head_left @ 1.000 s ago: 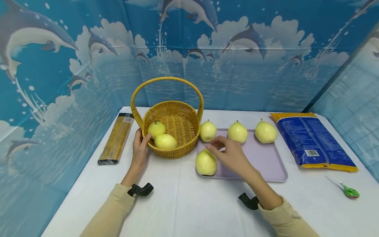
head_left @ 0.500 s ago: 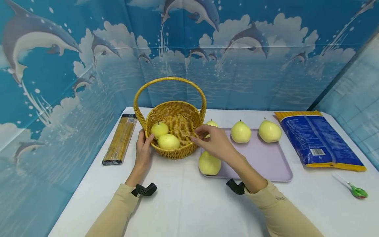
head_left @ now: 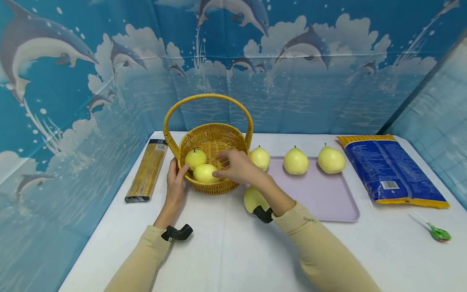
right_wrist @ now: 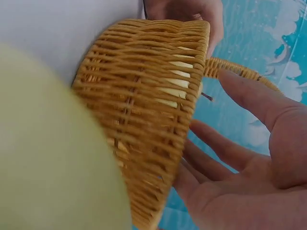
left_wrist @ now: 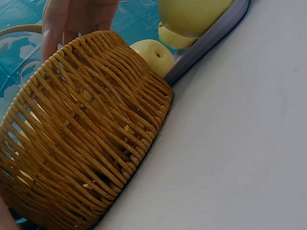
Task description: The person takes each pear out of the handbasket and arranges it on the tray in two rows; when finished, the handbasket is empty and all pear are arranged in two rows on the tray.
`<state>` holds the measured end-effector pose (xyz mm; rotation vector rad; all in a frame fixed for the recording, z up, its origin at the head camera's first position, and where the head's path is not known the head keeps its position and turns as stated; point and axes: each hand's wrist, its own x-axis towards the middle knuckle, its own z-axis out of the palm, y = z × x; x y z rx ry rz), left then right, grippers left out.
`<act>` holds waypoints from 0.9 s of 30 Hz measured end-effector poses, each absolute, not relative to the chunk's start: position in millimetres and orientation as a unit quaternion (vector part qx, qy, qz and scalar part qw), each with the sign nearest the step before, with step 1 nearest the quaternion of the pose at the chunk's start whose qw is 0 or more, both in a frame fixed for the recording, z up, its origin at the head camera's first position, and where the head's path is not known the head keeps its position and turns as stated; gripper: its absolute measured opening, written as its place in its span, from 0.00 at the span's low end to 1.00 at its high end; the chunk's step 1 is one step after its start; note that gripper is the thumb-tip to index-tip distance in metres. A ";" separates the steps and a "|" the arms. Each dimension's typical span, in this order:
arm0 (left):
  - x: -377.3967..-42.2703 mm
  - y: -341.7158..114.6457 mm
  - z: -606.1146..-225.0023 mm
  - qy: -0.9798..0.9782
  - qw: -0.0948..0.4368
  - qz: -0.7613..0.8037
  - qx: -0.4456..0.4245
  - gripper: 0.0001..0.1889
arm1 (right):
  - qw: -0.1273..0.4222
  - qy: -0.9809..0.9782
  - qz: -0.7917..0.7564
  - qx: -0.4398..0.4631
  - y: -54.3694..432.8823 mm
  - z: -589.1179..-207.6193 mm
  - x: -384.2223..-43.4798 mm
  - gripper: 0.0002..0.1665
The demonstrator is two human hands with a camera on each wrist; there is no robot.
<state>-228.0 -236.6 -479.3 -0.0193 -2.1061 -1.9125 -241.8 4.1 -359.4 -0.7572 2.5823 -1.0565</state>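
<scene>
The right hand (head_left: 237, 166) is held over the right side of the wicker basket (head_left: 215, 189), its thumb and fingers parted, with nothing held between them. The thumb tip is brought up to the end of the smooth pear (head_left: 204, 174) lying on its side in the basket; whether it is touched cannot be told. By the left hand (head_left: 176, 184) the basket's left rim is gripped, the thumb laid over the edge and the fingers kept outside.

Beside the lying pear, near the left wall, the stemmed pear (head_left: 196, 158) is seated. Four more are found to the right: three along the back of the lilac tray (head_left: 317, 198), stems up, and the front pear (head_left: 251, 198), partly hidden by the right forearm.

The pears would likely be felt as firm, fairly heavy and somewhat slippery, with skin easily bruised; they are best taken around the widest part with spread fingers, and the stems should not be pulled. The basket is probably light and a little springy, so it is sensibly steadied at the rim.

Farther out on the worktop (head_left: 219, 251), a wrapped bundle (head_left: 146, 172) and a blue bag (head_left: 394, 170) are laid.
</scene>
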 end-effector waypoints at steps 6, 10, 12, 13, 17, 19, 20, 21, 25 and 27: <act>-225.8 -238.1 -479.2 -0.741 0.146 -0.655 0.001 0.31 | 0.168 0.882 -0.355 -0.260 -16.1 -366.3 -255.0 0.35; -226.3 -237.1 -478.0 -0.742 0.147 -0.654 -0.001 0.32 | 0.173 0.884 -0.351 -0.257 -24.1 -371.1 -260.4 0.34; -226.9 -236.6 -477.6 -0.741 0.147 -0.655 -0.003 0.32 | 0.171 0.886 -0.344 -0.258 -26.6 -373.4 -262.3 0.35; -227.5 -236.5 -478.0 -0.741 0.146 -0.656 -0.003 0.31 | 0.170 0.887 -0.342 -0.259 -27.6 -375.4 -263.8 0.35; -228.0 -235.8 -477.9 -0.739 0.143 -0.659 -0.005 0.31 | 0.172 0.888 -0.336 -0.262 -31.4 -380.3 -266.4 0.37; -227.9 -235.7 -477.4 -0.739 0.143 -0.658 -0.005 0.31 | 0.170 0.891 -0.333 -0.260 -32.7 -381.6 -266.8 0.37; -227.8 -235.7 -477.0 -0.740 0.144 -0.657 -0.005 0.31 | 0.168 0.892 -0.330 -0.258 -33.2 -381.4 -266.5 0.37; -227.7 -235.7 -476.6 -0.741 0.145 -0.656 -0.006 0.31 | 0.166 0.895 -0.327 -0.255 -33.4 -381.4 -266.5 0.37; -227.1 -236.2 -476.4 -0.743 0.147 -0.653 -0.005 0.30 | 0.155 0.902 -0.320 -0.246 -33.0 -380.6 -265.4 0.36; -226.5 -236.3 -476.8 -0.742 0.146 -0.654 -0.007 0.30 | 0.150 0.905 -0.317 -0.242 -32.2 -379.8 -265.3 0.36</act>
